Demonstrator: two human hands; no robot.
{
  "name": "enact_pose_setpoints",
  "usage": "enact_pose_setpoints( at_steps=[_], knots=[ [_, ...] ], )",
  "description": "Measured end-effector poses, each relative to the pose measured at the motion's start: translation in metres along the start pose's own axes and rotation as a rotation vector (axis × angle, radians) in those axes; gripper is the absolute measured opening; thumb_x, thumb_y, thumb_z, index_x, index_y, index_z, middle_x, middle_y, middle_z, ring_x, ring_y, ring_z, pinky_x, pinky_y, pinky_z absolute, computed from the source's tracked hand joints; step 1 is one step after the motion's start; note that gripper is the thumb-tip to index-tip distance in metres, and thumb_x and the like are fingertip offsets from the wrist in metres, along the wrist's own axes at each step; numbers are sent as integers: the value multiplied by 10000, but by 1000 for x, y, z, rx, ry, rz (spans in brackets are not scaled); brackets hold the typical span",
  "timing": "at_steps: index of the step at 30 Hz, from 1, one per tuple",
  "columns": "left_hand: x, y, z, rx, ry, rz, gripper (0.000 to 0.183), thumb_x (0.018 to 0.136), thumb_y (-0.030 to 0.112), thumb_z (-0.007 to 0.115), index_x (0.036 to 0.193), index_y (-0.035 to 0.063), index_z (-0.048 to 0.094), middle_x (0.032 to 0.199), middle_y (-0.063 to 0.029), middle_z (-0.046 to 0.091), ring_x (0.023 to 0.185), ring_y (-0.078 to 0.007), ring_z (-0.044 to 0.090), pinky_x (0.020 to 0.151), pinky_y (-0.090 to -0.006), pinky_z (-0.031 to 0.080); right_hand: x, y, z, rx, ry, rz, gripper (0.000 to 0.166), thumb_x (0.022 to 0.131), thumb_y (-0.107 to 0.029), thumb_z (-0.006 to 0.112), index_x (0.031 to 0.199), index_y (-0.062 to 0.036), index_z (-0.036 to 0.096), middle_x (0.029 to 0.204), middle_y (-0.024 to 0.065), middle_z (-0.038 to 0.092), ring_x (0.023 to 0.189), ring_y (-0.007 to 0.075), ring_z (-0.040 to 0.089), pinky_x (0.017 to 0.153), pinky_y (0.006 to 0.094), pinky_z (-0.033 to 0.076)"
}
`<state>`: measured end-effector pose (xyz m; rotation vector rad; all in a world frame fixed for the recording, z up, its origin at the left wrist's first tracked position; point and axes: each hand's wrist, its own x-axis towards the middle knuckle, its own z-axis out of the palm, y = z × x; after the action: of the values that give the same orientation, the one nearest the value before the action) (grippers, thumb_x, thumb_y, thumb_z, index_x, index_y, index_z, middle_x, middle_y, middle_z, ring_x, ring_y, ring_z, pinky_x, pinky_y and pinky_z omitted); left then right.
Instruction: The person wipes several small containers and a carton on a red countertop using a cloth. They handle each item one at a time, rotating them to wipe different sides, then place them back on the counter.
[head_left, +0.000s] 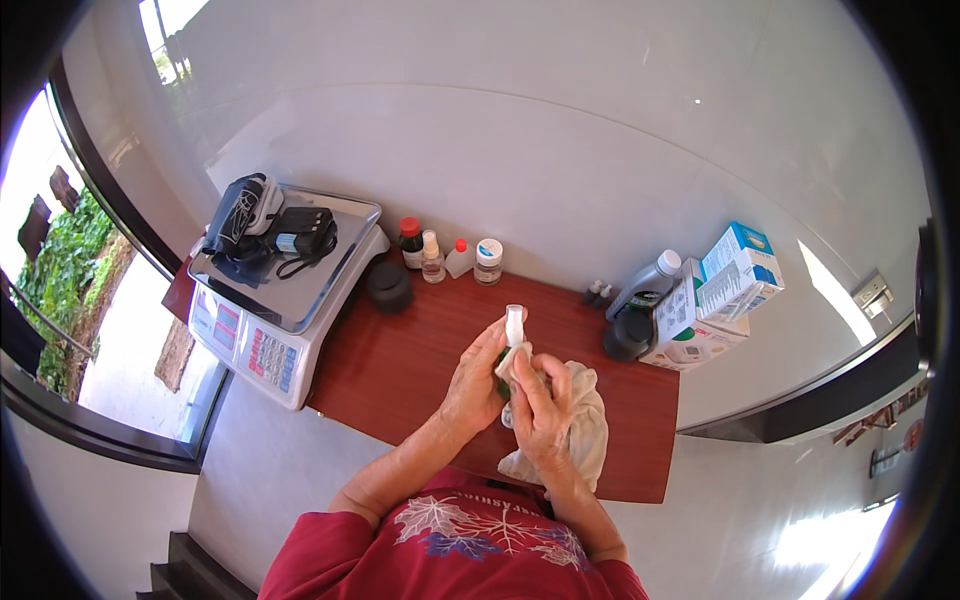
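Note:
My left hand (478, 373) grips a small green bottle with a white cap (514, 327), held upright above the wooden tabletop (405, 375). Against the bottle's side, my right hand (541, 409) pinches part of a cream cloth (589, 420). The rest of that cloth hangs below and to the right of the right hand, over the front part of the table. Fingers and cloth hide most of the bottle's body.
A price-computing scale (307, 352) at left carries a black pouch (238, 214) and a black device (304, 232). Along the wall stand small bottles (433, 259), a clear jar (488, 262) and a dark jar (390, 288). At right are a grey bottle (646, 285), a black jar (628, 335) and boxes (694, 330).

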<state>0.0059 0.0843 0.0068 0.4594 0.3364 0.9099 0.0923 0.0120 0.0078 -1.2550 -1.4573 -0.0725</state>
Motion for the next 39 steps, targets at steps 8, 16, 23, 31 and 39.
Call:
enact_pose_setpoints(
  at_steps=[8, 16, 23, 31, 39],
  knots=[
    [-19, 1, 10, 70, -1, -31, 247, 962, 188, 513, 1176, 66, 528, 919, -7, 612, 794, -103, 596, 699, -247, 509, 32, -20, -38, 162, 73, 175, 316, 786, 70, 592, 1096, 23, 633, 996, 122, 579, 817, 188, 605, 684, 272, 504],
    [-28, -3, 3, 436, -145, 227, 184, 958, 179, 535, 1073, 46, 591, 913, -13, 632, 764, -34, 553, 634, -182, 459, 32, -13, -28, 857, 36, 714, 236, 871, -66, 620, 1095, 6, 636, 962, 56, 630, 795, 123, 593, 706, 229, 491],
    [-25, 3, 9, 241, -78, -75, 181, 959, 204, 528, 1046, 57, 590, 806, -5, 624, 637, -45, 554, 494, -190, 451, 22, -7, -27, 987, 182, 765, 233, 926, -111, 540, 1110, 10, 614, 955, 62, 637, 803, 114, 578, 742, 253, 483],
    [-23, 1, 2, 251, -172, -37, 117, 955, 191, 533, 950, 80, 573, 788, 10, 592, 614, -36, 522, 503, -190, 443, 22, -9, -28, 561, -51, 597, 199, 862, -70, 636, 1038, 22, 637, 1007, 53, 526, 905, 123, 502, 774, 250, 418],
    [-10, -4, 6, 184, 6, 76, 129, 951, 201, 546, 893, 87, 556, 765, 12, 595, 606, -35, 526, 497, -191, 445, 3, -16, -14, -198, -87, 72, 407, 773, -8, 639, 1178, -4, 603, 970, 119, 514, 861, 265, 506, 719, 335, 432]
  ],
)
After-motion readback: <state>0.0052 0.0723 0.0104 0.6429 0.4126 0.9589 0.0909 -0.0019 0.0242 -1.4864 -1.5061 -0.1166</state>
